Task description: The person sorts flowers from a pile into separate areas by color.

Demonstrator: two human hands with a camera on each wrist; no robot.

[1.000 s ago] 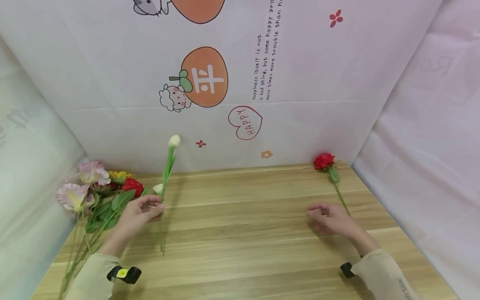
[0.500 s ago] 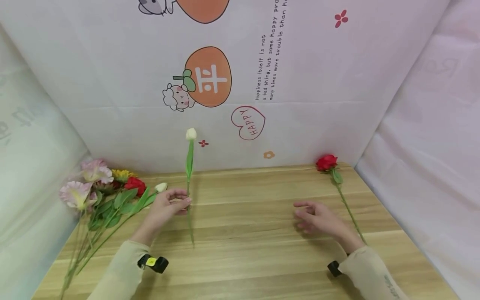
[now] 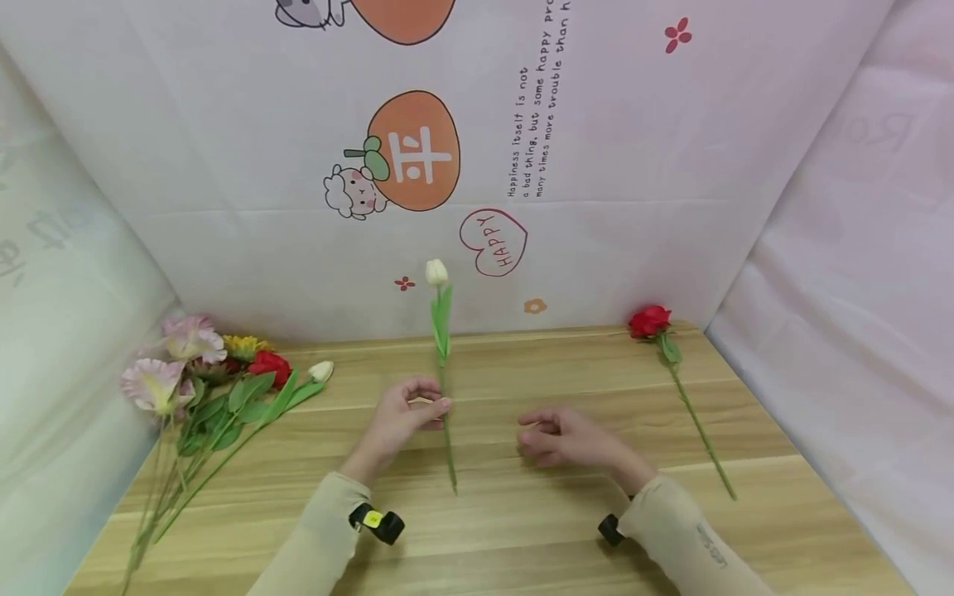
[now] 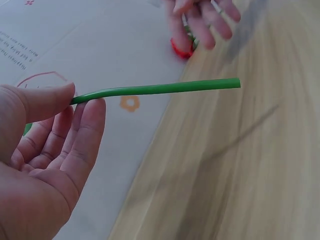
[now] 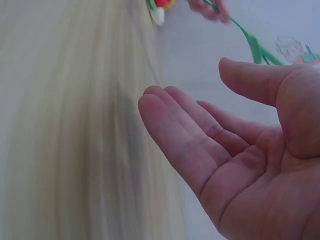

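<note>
White tulip (image 3: 441, 327) has its stem (image 4: 165, 89) pinched by the left grip (image 3: 401, 416), the right grip (image 3: 568, 439) loosely spread nearby.

Curtained, booth-like place, wider setting unclear; wood-grain tabletop (image 3: 499, 530), white cartoon-printed backdrop (image 3: 596, 165), pale hangings (image 3: 842, 281) either side

Tulip stem (image 4: 165, 88) — smooth, glossy plastic; tabletop (image 3: 495, 530) — matt wood grain.

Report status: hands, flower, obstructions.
Left hand pinching white tulip by its stem. Right hand open, holding nothing. Head view: nothing visible between tulip and right hand.
</note>
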